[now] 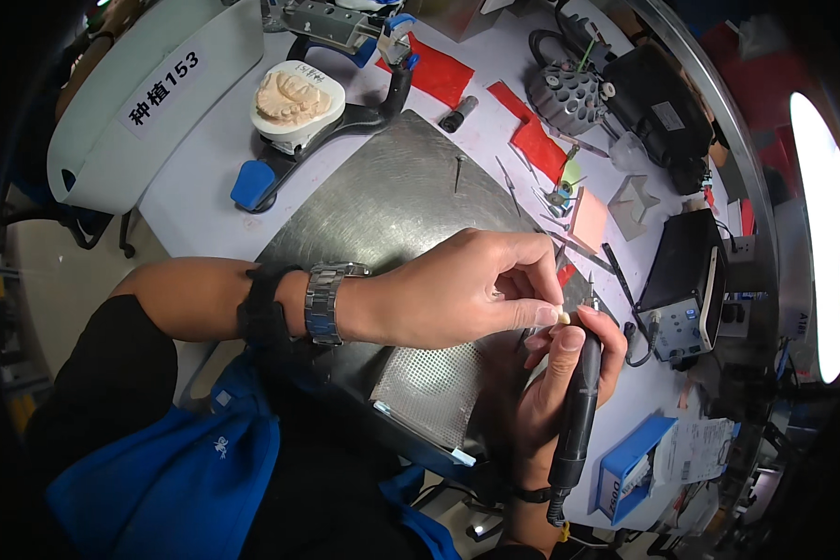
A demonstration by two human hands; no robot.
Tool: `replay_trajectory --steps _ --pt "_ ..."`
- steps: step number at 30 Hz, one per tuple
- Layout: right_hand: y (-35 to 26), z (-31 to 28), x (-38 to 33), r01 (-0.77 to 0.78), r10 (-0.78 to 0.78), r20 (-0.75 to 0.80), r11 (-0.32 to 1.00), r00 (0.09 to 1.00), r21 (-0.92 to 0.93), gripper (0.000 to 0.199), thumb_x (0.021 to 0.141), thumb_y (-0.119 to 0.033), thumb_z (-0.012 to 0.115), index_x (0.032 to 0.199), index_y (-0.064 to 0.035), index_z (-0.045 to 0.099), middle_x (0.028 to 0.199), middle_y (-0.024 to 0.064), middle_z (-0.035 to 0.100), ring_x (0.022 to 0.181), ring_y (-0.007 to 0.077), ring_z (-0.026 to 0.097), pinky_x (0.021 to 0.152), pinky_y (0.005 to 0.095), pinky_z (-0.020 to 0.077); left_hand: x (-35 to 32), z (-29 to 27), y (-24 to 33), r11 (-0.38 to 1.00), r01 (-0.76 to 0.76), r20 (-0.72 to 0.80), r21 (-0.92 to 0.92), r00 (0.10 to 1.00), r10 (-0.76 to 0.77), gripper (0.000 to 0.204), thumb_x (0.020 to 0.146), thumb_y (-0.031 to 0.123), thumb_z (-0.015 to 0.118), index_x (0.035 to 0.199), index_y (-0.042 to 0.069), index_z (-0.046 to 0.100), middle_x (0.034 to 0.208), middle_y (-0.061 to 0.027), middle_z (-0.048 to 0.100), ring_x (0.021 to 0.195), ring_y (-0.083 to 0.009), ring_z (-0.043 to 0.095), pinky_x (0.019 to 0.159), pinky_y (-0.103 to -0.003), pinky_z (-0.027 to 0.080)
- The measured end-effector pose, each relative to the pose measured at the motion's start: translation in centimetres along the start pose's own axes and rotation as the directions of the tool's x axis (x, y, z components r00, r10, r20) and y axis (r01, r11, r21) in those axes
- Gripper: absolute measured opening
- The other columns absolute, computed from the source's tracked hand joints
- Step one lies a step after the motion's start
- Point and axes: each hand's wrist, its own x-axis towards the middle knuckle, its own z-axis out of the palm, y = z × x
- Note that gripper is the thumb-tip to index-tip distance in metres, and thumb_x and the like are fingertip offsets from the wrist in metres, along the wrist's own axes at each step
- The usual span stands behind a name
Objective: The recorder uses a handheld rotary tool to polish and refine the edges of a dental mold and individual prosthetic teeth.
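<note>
My left hand (pixel 448 294) reaches in from the left and is closed, thumb and index finger pinching a small, pale yellow-white piece that looks like a dental crown (pixel 563 318). Right up against it, my right hand (pixel 543 392) is closed round a black dental handpiece (pixel 579 411). The handpiece's slim tip points away from me, past the fingertips, and its cord hangs at the lower end. Both hands are over the front right part of a metal sheet (pixel 373 196). Beneath them lies a perforated metal grate (pixel 429 387). Some right-hand fingers are hidden.
A plaster dental model (pixel 294 98) sits on a black articulator (pixel 373 117) at the far left. Farther right are red cloths (pixel 537 145), a round bur holder (pixel 569 93) and a pink block (pixel 588 219). A black control box (pixel 681 289) and blue tray (pixel 635 457) stand right.
</note>
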Motion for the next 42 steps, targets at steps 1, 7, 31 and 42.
replay_trajectory --steps 1,7,31,42 --pt "0.0 0.0 -0.1 -0.007 0.007 0.002 1.000 1.000 -0.003 0.026 0.092 -0.016 0.061 0.110 -0.0004 0.051 0.085 0.0099 0.058 0.067 0.0122 0.058 0.058 0.0225 0.0435 -0.1 0.2 -0.4 0.980 0.013 0.010 -0.197 1.000 -0.011 0.021 0.087 0.011 0.068 0.100 0.000 0.057 0.099 -0.0077 0.062 0.094 -0.0135 0.061 0.083 -0.029 0.051" --pt "0.4 0.3 0.0 0.071 -0.068 -0.058 0.997 0.996 0.034 0.025 0.090 -0.015 0.064 0.106 -0.0002 0.052 0.083 0.0106 0.057 0.065 0.0117 0.053 0.058 0.0233 0.0410 0.1 0.4 -0.2 0.958 0.068 0.043 -0.277 0.997 -0.058 0.024 0.086 0.007 0.068 0.106 -0.003 0.058 0.102 -0.0090 0.062 0.096 -0.0142 0.063 0.086 -0.027 0.052" --pt "1.1 0.0 -0.4 0.218 -0.201 -0.146 0.969 0.969 0.115 0.037 0.090 -0.030 0.054 0.112 -0.0014 0.047 0.095 0.0165 0.056 0.091 0.0275 0.063 0.082 0.0353 0.0521 0.1 0.3 -0.7 0.926 0.107 0.013 -0.361 0.994 -0.110 0.012 0.084 0.001 0.069 0.092 -0.003 0.061 0.099 -0.0115 0.064 0.097 -0.0178 0.064 0.085 -0.029 0.053" --pt "0.9 -0.2 -0.6 0.281 -0.265 -0.134 0.951 0.955 0.128 0.036 0.087 -0.027 0.060 0.103 -0.0027 0.037 0.083 0.0182 0.051 0.084 0.0364 0.067 0.078 0.0447 0.0589 0.0 0.3 -0.8 0.937 0.038 -0.026 -0.346 0.998 -0.051 0.009 0.080 -0.005 0.069 0.085 -0.002 0.062 0.099 -0.0138 0.064 0.095 -0.0170 0.063 0.083 -0.029 0.052"
